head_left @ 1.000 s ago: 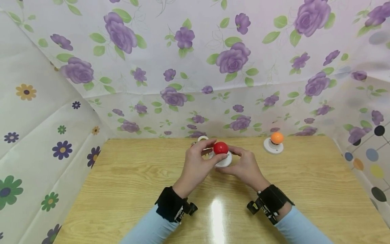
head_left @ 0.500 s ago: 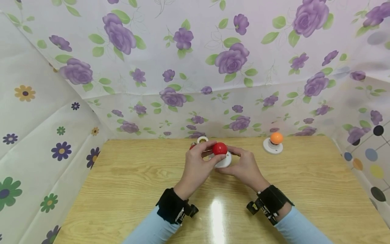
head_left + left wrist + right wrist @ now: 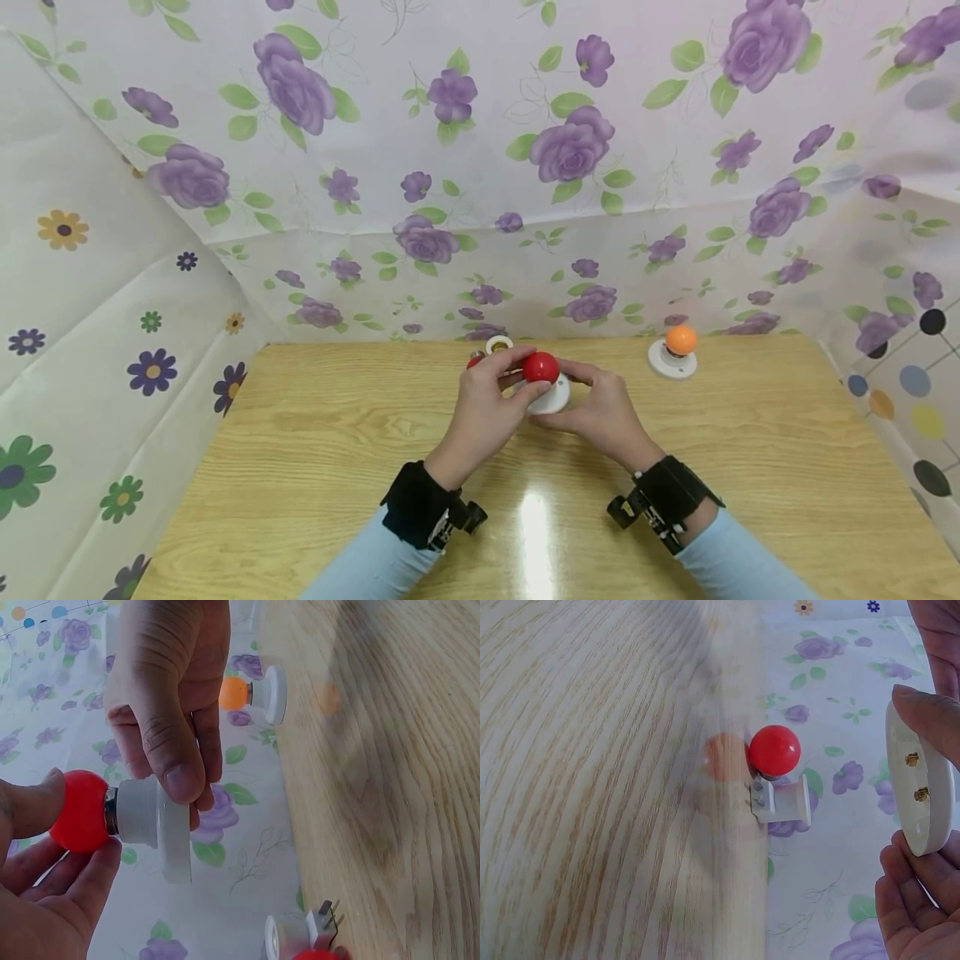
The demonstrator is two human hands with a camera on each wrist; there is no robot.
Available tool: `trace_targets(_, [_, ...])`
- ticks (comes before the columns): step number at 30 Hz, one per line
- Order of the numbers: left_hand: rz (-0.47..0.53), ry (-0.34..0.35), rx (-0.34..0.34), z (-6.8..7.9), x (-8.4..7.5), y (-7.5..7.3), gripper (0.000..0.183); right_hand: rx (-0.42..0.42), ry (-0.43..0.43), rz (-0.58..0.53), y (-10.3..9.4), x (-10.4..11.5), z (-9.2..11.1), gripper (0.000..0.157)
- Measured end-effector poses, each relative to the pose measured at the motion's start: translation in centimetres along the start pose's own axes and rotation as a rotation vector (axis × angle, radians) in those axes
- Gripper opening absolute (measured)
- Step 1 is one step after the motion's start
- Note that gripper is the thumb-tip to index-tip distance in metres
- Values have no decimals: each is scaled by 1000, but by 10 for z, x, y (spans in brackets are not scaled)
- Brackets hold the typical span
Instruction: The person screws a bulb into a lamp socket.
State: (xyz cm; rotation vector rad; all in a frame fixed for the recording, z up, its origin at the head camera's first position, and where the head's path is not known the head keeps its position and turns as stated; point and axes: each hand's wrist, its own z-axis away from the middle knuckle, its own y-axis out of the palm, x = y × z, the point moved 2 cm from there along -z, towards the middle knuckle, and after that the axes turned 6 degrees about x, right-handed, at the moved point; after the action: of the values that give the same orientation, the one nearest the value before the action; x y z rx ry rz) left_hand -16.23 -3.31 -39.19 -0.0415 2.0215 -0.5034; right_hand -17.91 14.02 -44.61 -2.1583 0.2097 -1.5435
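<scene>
Left hand (image 3: 489, 396): Curled fingers and thumb are gripping a round red bulb (image 3: 542, 367) by its globe.
Right hand (image 3: 606, 408): Thumb and fingers are pinching the rim of a white lampholder (image 3: 154, 823), which is being held clear above the table.
Red bulb's seat: The bulb is sitting at the lampholder's mouth, a strip of metal cap (image 3: 112, 811) showing between globe and collar; the collar is hiding how deep the thread is reaching.
Handling: The pair appear to be working the bulb by its thread, the direction not showing. Doing it well probably means the right hand is bracing the rim firmly while the left is rolling the globe lightly, bulb and lampholder sharing one line. Any stiffness may be signalling a crossed thread and calling for backing off; hard squeezing would be risking the globe.
Brass terminals (image 3: 921, 795): Two are showing on the lampholder's underside.
Round holder (image 3: 660, 360): It is standing well apart, to the right, holding an orange bulb (image 3: 681, 339) upright.
Plug-in socket (image 3: 786, 804): Pins showing, it is resting near the table's back edge, its mouth holding no bulb; a second red bulb (image 3: 775, 750) is lying just beside it.
Wood-grain table (image 3: 322, 450): Its far edge is meeting a floral sheet (image 3: 465, 183).
</scene>
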Motion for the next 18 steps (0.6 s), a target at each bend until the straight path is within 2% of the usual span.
trace_targets(10, [13,10,15,0,-2,-1,47,3,14,0,1,1,0,74])
trace_targets(14, [4,13,-15,0,-2,1,51,1,15,7,1,0,0,75])
trace_targets(18, [-63,13,-80,1,-4,2,49,1,22,8,1,0,0,75])
